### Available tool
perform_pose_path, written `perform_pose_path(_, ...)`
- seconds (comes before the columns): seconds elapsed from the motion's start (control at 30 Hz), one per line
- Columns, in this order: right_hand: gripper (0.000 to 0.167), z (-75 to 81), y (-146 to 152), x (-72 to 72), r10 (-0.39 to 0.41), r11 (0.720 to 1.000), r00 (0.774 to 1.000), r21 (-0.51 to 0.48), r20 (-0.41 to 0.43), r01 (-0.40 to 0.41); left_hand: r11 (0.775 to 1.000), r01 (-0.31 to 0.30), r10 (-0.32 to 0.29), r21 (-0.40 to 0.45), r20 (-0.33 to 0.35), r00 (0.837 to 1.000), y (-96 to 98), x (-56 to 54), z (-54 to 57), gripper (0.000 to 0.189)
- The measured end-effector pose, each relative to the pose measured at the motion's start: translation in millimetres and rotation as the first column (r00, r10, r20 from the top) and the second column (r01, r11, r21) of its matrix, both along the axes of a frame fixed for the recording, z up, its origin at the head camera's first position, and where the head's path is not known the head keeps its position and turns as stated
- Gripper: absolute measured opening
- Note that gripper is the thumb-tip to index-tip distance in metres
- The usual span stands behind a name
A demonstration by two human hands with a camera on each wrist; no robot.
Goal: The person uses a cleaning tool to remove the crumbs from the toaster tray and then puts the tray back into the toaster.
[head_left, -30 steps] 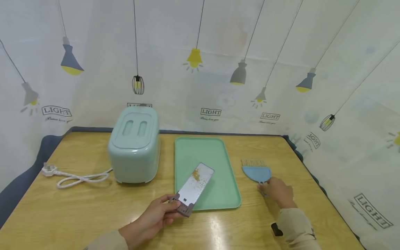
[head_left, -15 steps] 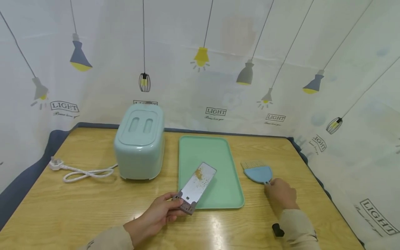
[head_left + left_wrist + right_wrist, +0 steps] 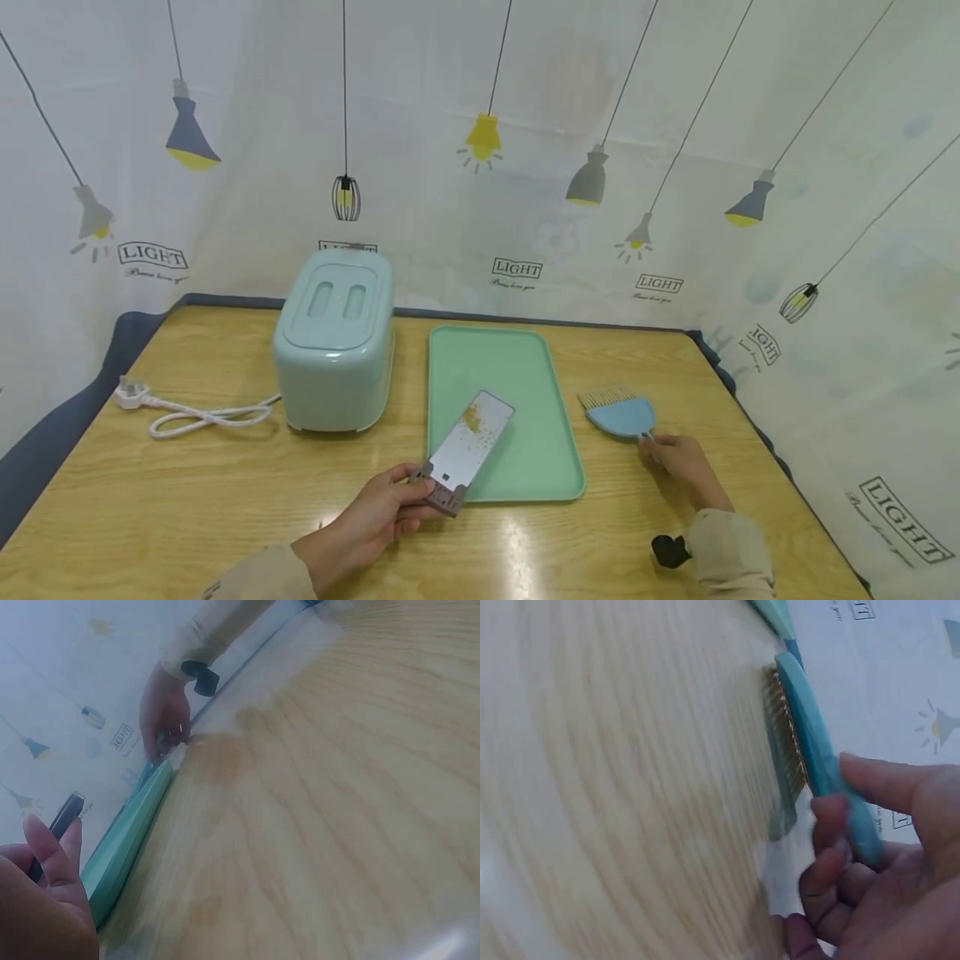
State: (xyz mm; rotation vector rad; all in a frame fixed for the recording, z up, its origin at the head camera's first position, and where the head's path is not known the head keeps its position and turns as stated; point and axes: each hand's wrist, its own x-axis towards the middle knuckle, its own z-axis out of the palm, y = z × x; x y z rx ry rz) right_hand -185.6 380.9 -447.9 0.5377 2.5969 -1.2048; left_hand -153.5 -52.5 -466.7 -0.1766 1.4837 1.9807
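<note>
Showing in head view alone: crumbs (image 3: pixel 471 419) on plate (image 3: pixel 462 452) in left hand (image 3: pixel 384 510).

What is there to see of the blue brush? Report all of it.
The blue brush has a smooth, half-round head that looks like plastic, with thin tan bristles along its flat edge, pointing away from the hand. The right hand pinches its handle, hiding part of it. The brush is right of the green tray, over the wooden table; whether its bristles touch the wood is unclear.
</note>
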Motion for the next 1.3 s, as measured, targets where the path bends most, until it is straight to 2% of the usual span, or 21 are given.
perform_pose_path(0.03,0.067,-0.3,-0.8,0.6,-0.014,1.0,1.0,-0.01,-0.005,0.013,1.0,0.0,0.0,0.002,0.002,1.0,-0.1,0.4,0.2,0.05)
perform_pose_path(0.1,0.062,-0.9,-1.9,1.6,-0.055,0.998,0.998,-0.037,-0.013,0.054,1.0,-0.001,0.001,0.005,0.005,1.0,0.0,1.3,0.5,0.05)
perform_pose_path(0.17,0.05,-0.9,-3.2,1.8,-0.126,0.985,0.991,-0.12,-0.038,0.121,1.0,-0.002,0.002,0.01,0.005,1.0,0.4,2.4,0.7,0.05)
perform_pose_path(0.2,0.042,-0.9,-3.8,1.6,-0.173,0.97,0.984,-0.18,-0.05,0.161,1.0,-0.004,0.004,0.012,0.006,1.0,0.8,2.8,0.7,0.05)
perform_pose_path(0.27,0.029,-0.8,-4.9,0.6,-0.26,0.922,0.964,-0.313,-0.061,0.229,1.0,-0.009,0.009,0.015,0.008,1.0,1.4,3.7,0.4,0.05)
perform_pose_path(0.37,0.02,-0.1,-6.9,-1.2,-0.368,0.824,0.928,-0.483,-0.062,0.295,1.0,-0.011,0.01,0.022,0.011,1.0,2.0,4.4,-0.7,0.05)
perform_pose_path(0.53,0.023,0.7,-11.0,-1.3,-0.422,0.732,0.906,-0.601,-0.03,0.321,1.0,-0.002,0.001,0.026,0.022,1.0,1.3,4.6,-3.2,0.051)
perform_pose_path(0.63,0.02,2.1,-12.7,0.6,-0.427,0.677,0.904,-0.665,-0.005,0.316,1.0,0.003,-0.004,0.023,0.025,1.0,0.3,5.4,-4.0,0.051)
perform_pose_path(0.77,0.012,6.4,-16.1,0.1,-0.47,0.587,0.883,-0.743,0.011,0.322,1.0,0.0,-0.001,0.023,0.023,1.0,-0.3,6.8,-3.7,0.051)
perform_pose_path(0.8,0.013,7.9,-17.2,-0.8,-0.486,0.561,0.874,-0.761,0.014,0.324,1.0,-0.002,0.001,0.023,0.024,1.0,-0.3,6.9,-3.3,0.052)
perform_pose_path(0.87,0.017,11.2,-20.0,-3.0,-0.515,0.529,0.857,-0.784,0.007,0.324,1.0,-0.004,0.003,0.025,0.028,1.0,-0.1,6.7,-2.9,0.052)
perform_pose_path(0.97,0.022,16.6,-24.3,-6.0,-0.533,0.527,0.846,-0.789,-0.018,0.315,1.0,-0.007,0.006,0.024,0.033,0.999,0.5,5.6,-2.5,0.052)
perform_pose_path(1.07,0.023,21.8,-28.5,-8.5,-0.525,0.561,0.85,-0.771,-0.05,0.301,1.0,-0.012,0.012,0.024,0.03,0.999,1.4,4.4,-2.0,0.053)
perform_pose_path(1.17,0.023,27.7,-34.2,-10.5,-0.498,0.584,0.864,-0.764,-0.07,0.275,1.0,-0.018,0.017,0.022,0.016,1.0,2.4,2.7,-2.3,0.053)
perform_pose_path(1.3,0.022,37.9,-45.2,-12.9,-0.428,0.615,0.898,-0.761,-0.101,0.207,1.0,-0.023,0.023,0.021,-0.004,1.0,3.8,-0.6,-3.0,0.053)
